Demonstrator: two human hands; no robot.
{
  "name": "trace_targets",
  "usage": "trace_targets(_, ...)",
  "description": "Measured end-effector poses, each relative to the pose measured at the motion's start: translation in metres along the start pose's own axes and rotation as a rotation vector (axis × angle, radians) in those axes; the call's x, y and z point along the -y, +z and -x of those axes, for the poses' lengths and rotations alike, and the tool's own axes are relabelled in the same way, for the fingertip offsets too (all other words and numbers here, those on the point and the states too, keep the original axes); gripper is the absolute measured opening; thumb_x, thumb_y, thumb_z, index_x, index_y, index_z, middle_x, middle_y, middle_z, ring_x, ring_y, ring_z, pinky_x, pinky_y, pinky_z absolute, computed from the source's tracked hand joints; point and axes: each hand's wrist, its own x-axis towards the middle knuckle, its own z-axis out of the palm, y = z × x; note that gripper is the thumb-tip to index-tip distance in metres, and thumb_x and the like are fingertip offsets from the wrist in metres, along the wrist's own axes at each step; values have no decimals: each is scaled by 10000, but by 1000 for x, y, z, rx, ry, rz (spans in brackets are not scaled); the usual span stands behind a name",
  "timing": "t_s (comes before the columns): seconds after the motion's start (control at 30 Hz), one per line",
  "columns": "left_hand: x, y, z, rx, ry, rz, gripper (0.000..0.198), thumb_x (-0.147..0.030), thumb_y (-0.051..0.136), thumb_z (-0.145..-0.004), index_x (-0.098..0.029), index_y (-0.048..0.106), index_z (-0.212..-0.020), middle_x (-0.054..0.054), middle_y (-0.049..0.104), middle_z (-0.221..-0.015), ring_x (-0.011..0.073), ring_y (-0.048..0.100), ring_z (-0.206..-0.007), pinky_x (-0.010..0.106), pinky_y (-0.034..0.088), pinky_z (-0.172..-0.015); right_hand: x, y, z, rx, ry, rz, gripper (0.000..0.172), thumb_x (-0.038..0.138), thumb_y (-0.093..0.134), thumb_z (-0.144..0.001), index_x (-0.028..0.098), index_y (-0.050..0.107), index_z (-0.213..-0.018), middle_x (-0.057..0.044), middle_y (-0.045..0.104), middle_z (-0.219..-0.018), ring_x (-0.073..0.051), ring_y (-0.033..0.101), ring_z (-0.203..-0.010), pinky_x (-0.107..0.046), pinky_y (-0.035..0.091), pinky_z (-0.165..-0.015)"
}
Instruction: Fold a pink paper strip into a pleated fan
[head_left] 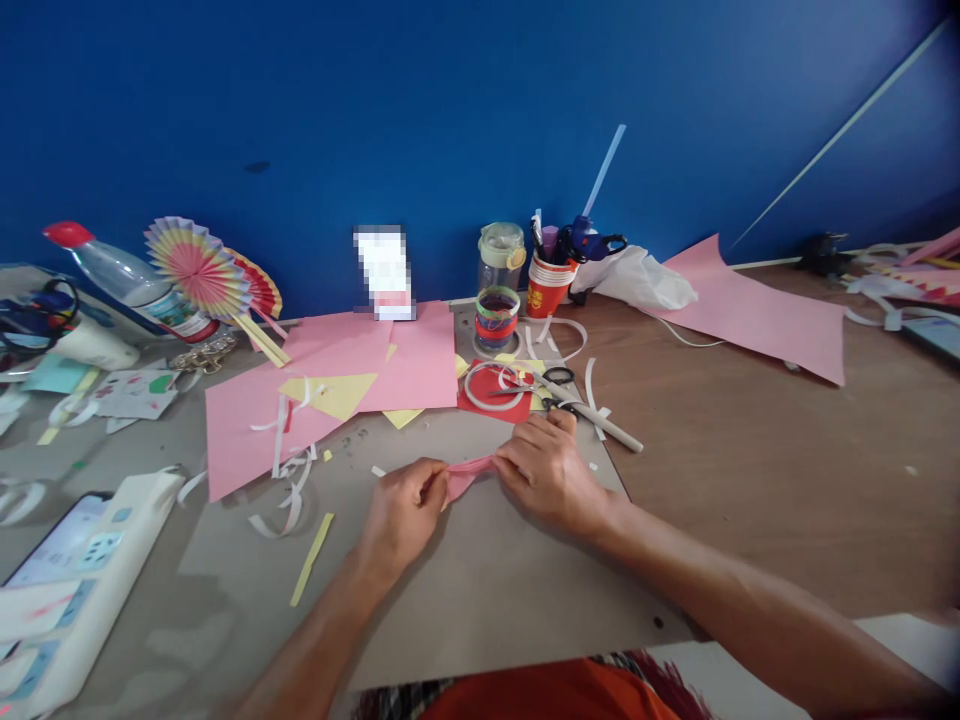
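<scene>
Both of my hands pinch a small folded strip of pink paper (466,474) over a grey cardboard mat (480,590). My left hand (405,505) grips its left end with fingers curled. Pressing the right end is my right hand (547,470), its fingers closed over the fold. The paper's middle shows between the two hands; its ends are hidden under my fingers.
Large pink sheets (345,385) and a yellow triangle (330,392) lie behind my hands. Scissors (551,385), tape rolls (496,318), a red cup of pens (547,285) and a jar stand at the back. Folded paper fans (199,268) and a bottle are far left, a phone (56,545) near left.
</scene>
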Motion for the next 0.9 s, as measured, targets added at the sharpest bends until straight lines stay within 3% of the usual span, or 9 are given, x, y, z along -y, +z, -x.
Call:
trace_targets(0.17,1,1,-1,-30,10,-10,140,-194,515,-842,-190,653,-818,-36,652,-590,89,574,-500,185,431,-524,-2,1,1,-16,-16,-55,304,195,477,-879,152,557,-590,-2,501,-584,-120,384,-614,-329,220,-716)
trace_targets(0.47,-1,-9,0,32,136,-26,207,-210,457,-891,-191,663,-874,-31,639,-577,91,565,-492,180,434,-516,-17,2,2,138,26,-273,224,200,462,-895,156,560,-699,-15,531,-689,-137,437,-680,-311,249,-711)
trace_targets(0.57,2,-11,-2,100,141,-10,240,-244,441,-905,-191,672,-864,-25,648,-590,98,582,-512,184,449,-528,-19,2,2,135,22,-268,215,190,459,-891,160,556,-701,-15,529,-695,-141,431,-689,-314,251,-713)
trace_targets(0.67,7,-15,-4,186,140,55,299,-333,422,-922,-186,657,-1033,-21,668,-606,111,610,-531,196,485,-553,-22,-2,1,130,5,-262,232,190,443,-897,161,552,-695,-14,525,-682,-143,429,-690,-317,249,-712)
trace_targets(0.77,13,-20,-6,122,165,59,429,-468,453,-894,-173,608,-1164,45,728,-794,153,664,-680,244,531,-646,-24,-8,0,115,-19,-256,252,197,429,-904,160,553,-687,-9,506,-663,-141,425,-683,-316,246,-705)
trace_targets(0.9,19,-21,-6,10,309,-64,494,-577,481,-835,-194,641,-1103,107,707,-998,227,641,-937,385,501,-867,-25,-10,0,81,-50,-236,271,202,421,-908,162,557,-677,-10,501,-653,-143,417,-679,-320,243,-707)
